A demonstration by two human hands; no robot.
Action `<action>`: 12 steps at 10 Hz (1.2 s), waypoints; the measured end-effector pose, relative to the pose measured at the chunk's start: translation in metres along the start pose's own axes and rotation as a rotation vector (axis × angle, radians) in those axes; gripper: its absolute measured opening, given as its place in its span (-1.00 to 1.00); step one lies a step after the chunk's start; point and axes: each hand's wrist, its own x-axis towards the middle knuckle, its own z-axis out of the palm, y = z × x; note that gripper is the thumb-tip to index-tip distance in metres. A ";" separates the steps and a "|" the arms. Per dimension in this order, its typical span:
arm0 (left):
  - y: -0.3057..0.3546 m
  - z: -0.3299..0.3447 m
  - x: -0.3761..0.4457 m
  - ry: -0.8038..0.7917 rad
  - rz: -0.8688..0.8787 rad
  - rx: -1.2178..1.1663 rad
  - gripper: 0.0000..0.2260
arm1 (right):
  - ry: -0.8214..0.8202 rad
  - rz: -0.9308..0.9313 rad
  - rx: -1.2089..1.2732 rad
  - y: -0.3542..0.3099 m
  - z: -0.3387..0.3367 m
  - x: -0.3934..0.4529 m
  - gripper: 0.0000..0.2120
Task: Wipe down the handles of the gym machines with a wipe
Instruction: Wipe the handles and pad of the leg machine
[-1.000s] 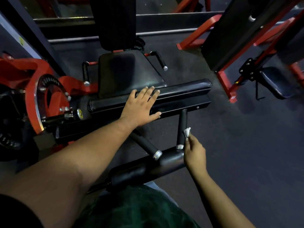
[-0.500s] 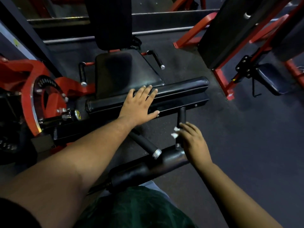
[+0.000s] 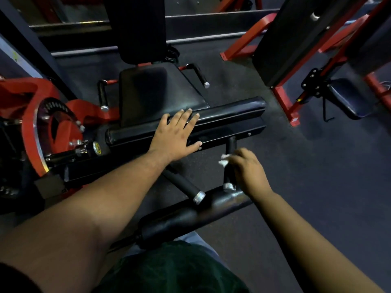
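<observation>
My right hand [image 3: 247,172] is wrapped around a short black handle [image 3: 230,144] with a silver end cap, pressing a white wipe [image 3: 224,161] against it. A second black handle [image 3: 184,185] angles down to the left of it, untouched. My left hand [image 3: 175,136] lies flat, fingers spread, on the long black padded roller [image 3: 232,109] of the leg machine. Two more black grips, the left seat handle [image 3: 102,96] and the right seat handle [image 3: 200,75], flank the black seat [image 3: 154,92].
A red cam wheel [image 3: 40,127] and frame stand at the left. A lower padded roller [image 3: 190,218] crosses in front of my legs. Another red-framed machine [image 3: 285,102] with a dark seat [image 3: 349,98] stands at the right. Dark rubber floor [image 3: 317,187] lies between them.
My right hand moved from beside the handle's lower end to around its middle, carrying the wipe up onto the grip. My left hand stayed on the roller.
</observation>
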 end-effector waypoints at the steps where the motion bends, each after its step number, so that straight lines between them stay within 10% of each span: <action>1: 0.001 0.001 0.000 0.002 0.001 0.005 -0.21 | -0.010 -0.039 0.061 -0.005 -0.007 -0.032 -0.69; 7: 0.002 0.000 0.001 0.000 0.001 0.033 -0.21 | 0.038 -0.005 0.207 0.003 0.008 -0.026 -0.79; 10: 0.002 0.000 -0.001 0.010 -0.006 0.022 -0.21 | 0.337 0.630 0.521 -0.009 0.026 0.024 -0.88; 12: 0.002 0.000 0.001 0.007 -0.006 0.035 -0.20 | 0.256 0.855 0.858 -0.013 0.027 -0.017 -0.88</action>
